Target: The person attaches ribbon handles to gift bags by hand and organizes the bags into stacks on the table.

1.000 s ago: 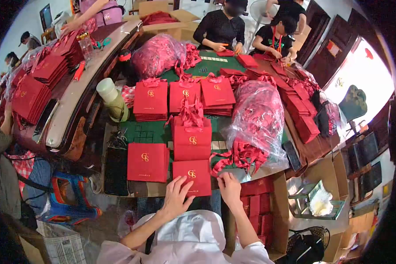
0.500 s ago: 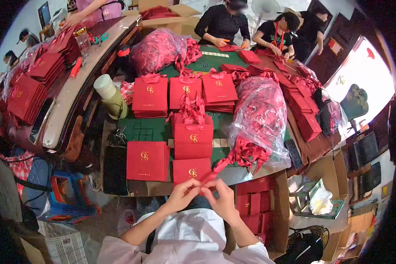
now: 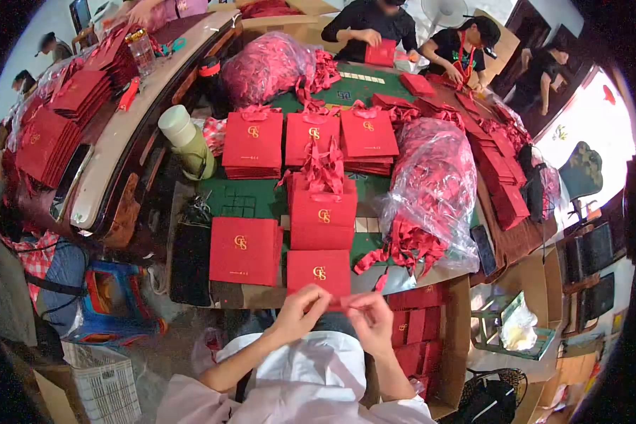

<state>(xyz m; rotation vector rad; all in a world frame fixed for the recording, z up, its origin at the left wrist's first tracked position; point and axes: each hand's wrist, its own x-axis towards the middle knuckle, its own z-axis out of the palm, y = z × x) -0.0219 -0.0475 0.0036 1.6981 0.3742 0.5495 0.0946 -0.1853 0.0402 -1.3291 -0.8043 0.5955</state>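
My left hand and my right hand face each other at the table's near edge, fingers pinched. Between them runs a short stretch of red ribbon, partly hidden by the fingertips. Just beyond lies a flat red gift bag with a gold logo. More red bags, with ribbon handles standing up, are stacked behind it. A separate pile of red bags sits to the left. On the right, loose red ribbons spill from a clear plastic bag.
Several bag stacks stand farther back, near a green bottle. A phone lies at the right edge. Below right is a cardboard box of red bags. A blue stool stands left. Co-workers work across the table.
My hands have moved slightly apart, with the ribbon now stretched between them. The long strand toward the ribbon heap no longer runs to my fingers. Across the table, a co-worker now holds up a red bag.
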